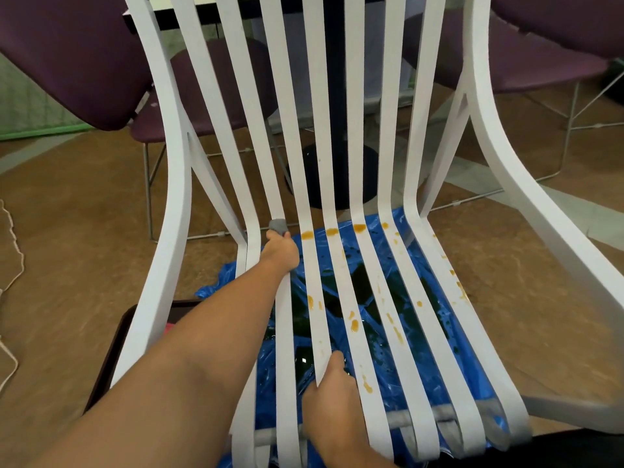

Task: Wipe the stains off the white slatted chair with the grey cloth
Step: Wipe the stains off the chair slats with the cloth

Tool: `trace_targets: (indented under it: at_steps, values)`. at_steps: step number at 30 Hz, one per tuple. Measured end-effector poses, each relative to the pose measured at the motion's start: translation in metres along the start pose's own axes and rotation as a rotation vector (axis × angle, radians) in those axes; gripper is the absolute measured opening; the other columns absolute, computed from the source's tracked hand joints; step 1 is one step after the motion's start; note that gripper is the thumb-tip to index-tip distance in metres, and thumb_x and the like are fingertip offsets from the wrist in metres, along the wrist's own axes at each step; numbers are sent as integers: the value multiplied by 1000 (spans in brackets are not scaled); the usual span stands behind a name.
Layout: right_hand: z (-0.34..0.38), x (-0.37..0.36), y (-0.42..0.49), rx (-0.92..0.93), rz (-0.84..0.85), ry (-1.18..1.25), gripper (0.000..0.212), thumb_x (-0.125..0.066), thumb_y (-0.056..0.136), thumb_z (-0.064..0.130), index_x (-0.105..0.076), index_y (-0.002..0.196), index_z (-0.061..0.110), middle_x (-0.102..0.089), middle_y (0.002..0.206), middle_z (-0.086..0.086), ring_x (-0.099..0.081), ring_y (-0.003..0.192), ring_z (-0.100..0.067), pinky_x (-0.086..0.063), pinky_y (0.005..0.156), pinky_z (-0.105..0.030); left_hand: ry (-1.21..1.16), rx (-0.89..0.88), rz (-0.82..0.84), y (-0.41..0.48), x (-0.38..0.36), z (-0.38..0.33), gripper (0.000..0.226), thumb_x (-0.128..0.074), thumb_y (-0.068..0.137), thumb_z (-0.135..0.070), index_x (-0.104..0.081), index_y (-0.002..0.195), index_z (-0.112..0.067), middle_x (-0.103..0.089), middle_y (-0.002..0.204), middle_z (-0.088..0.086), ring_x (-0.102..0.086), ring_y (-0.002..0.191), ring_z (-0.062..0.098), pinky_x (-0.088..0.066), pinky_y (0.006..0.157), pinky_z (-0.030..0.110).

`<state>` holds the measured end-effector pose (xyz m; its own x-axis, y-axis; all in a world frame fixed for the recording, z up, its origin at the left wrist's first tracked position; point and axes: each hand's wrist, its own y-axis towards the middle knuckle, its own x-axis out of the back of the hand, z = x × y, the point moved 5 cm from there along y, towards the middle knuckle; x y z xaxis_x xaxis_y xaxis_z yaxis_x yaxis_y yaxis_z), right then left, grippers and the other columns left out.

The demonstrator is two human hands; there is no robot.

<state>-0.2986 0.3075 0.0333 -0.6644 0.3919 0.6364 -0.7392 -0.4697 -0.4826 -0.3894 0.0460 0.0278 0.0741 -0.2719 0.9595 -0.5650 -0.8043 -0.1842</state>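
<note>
Right now your left hand (280, 253) is clenched round the grey cloth (278, 225), which sits bunched at the bend where the seat of the white slatted chair (169, 197) rises into its back, on a slat left of the middle. Just to the right of the cloth, a row of 4 orange stains (332, 232) crosses the next slats at the same bend. More spots dot the seat further forward. Your right hand (332, 390) grasps a middle slat near the front edge, thumb on top. A blue plastic sheet (439, 349) lies on the floor beneath the seat, and purple chairs (84, 62) stand behind.
</note>
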Motion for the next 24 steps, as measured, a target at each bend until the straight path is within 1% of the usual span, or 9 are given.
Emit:
trace_targets:
  at_steps: [2, 3, 4, 5, 8, 12, 16, 19, 24]
  values:
    - [-2, -3, -1, 15, -8, 20, 23, -54, 97, 18, -36, 108, 25, -66, 100, 2, -66, 84, -12, -59, 76, -27, -421, 219, 75, -7, -1, 9, 45, -28, 109, -15, -35, 152, -4, -38, 153, 27, -58, 104, 25, -49, 89, 32]
    - [-2, -4, 0, 22, -15, 26, 21, -54, 97, 17, -37, 108, 24, -65, 94, 3, -66, 80, -11, -59, 72, -27, -649, 314, 46, -13, 2, 13, 44, -28, 109, -23, -37, 150, -9, -46, 146, 25, -55, 86, 18, -42, 72, 21]
    - [-3, -5, 0, 27, -23, 29, 20, -54, 96, 16, -38, 107, 24, -63, 89, 4, -65, 75, -10, -60, 68, -27, -706, 348, 6, -21, 5, 15, 45, -29, 108, -28, -38, 147, -8, -51, 139, 24, -52, 80, 20, -33, 61, 19]
    - [-2, -5, -1, 30, -29, 34, 20, -53, 96, 15, -39, 106, 23, -62, 86, 4, -64, 72, -10, -60, 66, -28, -654, 339, 49, -29, 5, 14, 45, -29, 108, -30, -39, 144, -5, -53, 135, 24, -56, 88, 26, -31, 58, 22]
    - [-1, -6, -1, 29, -26, 47, 18, -51, 95, 12, -39, 103, 23, -60, 82, 4, -63, 70, -11, -60, 64, -32, -491, 259, 98, -53, 0, 13, 46, -30, 108, -31, -39, 142, -1, -54, 134, 24, -56, 119, 39, -41, 81, 33]
    - [1, -4, -2, 31, -39, 48, 18, -51, 95, 13, -39, 105, 23, -60, 82, 4, -64, 70, -12, -60, 66, -34, -348, 189, 160, -99, -1, 13, 42, -28, 109, -25, -39, 140, 1, -52, 135, 24, -55, 120, 40, -45, 96, 40]
    - [1, -2, -5, 18, -24, 78, 18, -53, 93, 13, -40, 104, 22, -61, 80, 1, -64, 68, -14, -58, 59, -33, -369, 194, 201, -144, -15, 24, 35, -28, 109, -22, -38, 135, 1, -53, 132, 23, -56, 116, 40, -45, 89, 39]
    - [3, 0, -6, 23, 5, 114, 22, -51, 91, 9, -42, 109, 20, -62, 83, 0, -64, 71, -15, -53, 55, -29, -489, 245, 224, -176, -28, 37, 27, -27, 110, -31, -36, 112, -6, -59, 116, 26, -59, 95, 38, -41, 75, 38]
    - [3, 0, -5, 18, -5, 130, 25, -48, 93, 10, -45, 117, 15, -62, 89, 0, -62, 74, -14, -45, 53, -24, -520, 270, 249, -220, -35, 44, 28, -24, 110, -37, -35, 109, -12, -54, 98, 11, -53, 85, 23, -38, 77, 34]
